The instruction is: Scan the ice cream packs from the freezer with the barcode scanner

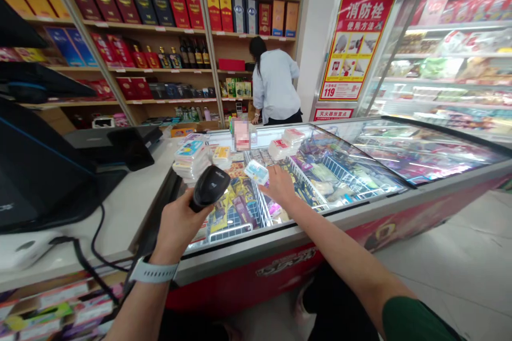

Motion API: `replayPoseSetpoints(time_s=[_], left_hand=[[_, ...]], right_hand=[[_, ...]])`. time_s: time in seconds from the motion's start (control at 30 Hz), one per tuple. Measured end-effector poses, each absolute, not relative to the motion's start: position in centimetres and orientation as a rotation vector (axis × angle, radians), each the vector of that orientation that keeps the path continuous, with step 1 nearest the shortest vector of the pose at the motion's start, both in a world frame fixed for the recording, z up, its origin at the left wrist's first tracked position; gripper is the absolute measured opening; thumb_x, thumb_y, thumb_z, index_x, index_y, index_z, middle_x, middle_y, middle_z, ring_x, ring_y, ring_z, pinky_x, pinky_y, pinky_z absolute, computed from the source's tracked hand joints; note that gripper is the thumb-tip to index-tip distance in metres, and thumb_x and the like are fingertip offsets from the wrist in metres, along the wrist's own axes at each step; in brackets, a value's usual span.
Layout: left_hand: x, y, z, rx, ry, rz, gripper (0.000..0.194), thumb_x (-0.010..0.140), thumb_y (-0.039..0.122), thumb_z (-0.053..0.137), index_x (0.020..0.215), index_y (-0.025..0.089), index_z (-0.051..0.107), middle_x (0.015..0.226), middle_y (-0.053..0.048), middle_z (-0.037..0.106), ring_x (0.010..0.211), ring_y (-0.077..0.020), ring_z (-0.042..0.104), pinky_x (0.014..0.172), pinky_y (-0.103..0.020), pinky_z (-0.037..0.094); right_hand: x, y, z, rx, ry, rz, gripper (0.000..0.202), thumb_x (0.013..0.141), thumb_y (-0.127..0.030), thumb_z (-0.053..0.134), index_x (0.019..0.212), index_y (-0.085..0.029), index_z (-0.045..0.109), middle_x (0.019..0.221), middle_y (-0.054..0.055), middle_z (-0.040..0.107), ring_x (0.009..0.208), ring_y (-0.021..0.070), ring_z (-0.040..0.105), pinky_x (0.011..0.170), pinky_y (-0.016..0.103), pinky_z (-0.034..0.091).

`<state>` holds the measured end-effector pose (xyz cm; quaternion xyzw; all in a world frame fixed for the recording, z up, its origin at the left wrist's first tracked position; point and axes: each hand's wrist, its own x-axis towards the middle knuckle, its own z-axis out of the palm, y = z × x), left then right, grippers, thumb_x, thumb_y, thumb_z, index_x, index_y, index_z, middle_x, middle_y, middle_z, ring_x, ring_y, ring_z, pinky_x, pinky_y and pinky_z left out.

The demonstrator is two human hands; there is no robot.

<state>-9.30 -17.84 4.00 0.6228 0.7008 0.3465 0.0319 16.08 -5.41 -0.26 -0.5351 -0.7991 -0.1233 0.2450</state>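
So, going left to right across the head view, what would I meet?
White device → left hand, holding the black scanner → blue-and-white packet → right hand, holding the packet's edge → red-and-yellow sign → stocked shelves.

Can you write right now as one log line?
left hand: holding black scanner | right hand: touching blue-and-white packet | underneath: glass-topped freezer | beside scanner: packet stack

A shop: wine bottles on shelves with price tags, glass-topped chest freezer, handheld barcode scanner.
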Motion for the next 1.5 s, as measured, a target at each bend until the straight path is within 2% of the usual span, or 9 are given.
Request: replayPoseSetpoints(time_s=[0.23,0.43,0.83,1.5], left_hand=[[-4.8,-12.8,4.0,2.036,1.874,1.107,0.042,0.072,0.052,0.065,0.095,0.017,0.069,0.081,-0.005,0.074,0.077,-0.0243,0.068,0.063,-0.027,0.045],[-3.6,-10.6,2.6,2.011,1.822,1.037,0.043,0.072,0.054,0.066,0.093,0.017,0.07,0.077,-0.005,0.074,0.07,-0.0231,0.067,0.06,-0.027,0.047],[-4.0,-10.6,1.6,2.038,1.878,1.005,0.039,0.073,0.049,0.068,0.097,0.019,0.071,0.079,-0.003,0.074,0.069,-0.0219,0.067,0.061,-0.026,0.047],[-4.0,-10.9,1.6,2.053,1.863,1.012,0.041,0.072,0.046,0.067,0.103,0.018,0.071,0.087,-0.004,0.075,0.077,-0.0234,0.068,0.067,-0.026,0.047]], right_hand=[[18.3,-4.6,-0.8,-1.416,-2.06,-0.375,0.055,0.076,-0.04,0.074,0.118,-0.012,0.053,0.109,0.014,0.058,0.104,0.0309,0.051,0.095,0.044,0.037],[18.2,-5.0,-0.9,-1.432,-1.989,-0.347,0.055,0.08,-0.044,0.07,0.121,-0.014,0.052,0.112,0.014,0.058,0.106,0.0307,0.05,0.098,0.045,0.035],[17.9,-5.5,-0.7,-1.418,-2.003,-0.313,0.053,0.086,-0.051,0.061,0.123,-0.013,0.052,0.114,0.016,0.058,0.108,0.0306,0.05,0.1,0.045,0.035],[17.9,-5.7,-0.8,-1.423,-1.966,-0.288,0.054,0.084,-0.05,0.065,0.122,-0.013,0.053,0.113,0.015,0.059,0.108,0.0302,0.052,0.098,0.044,0.036]])
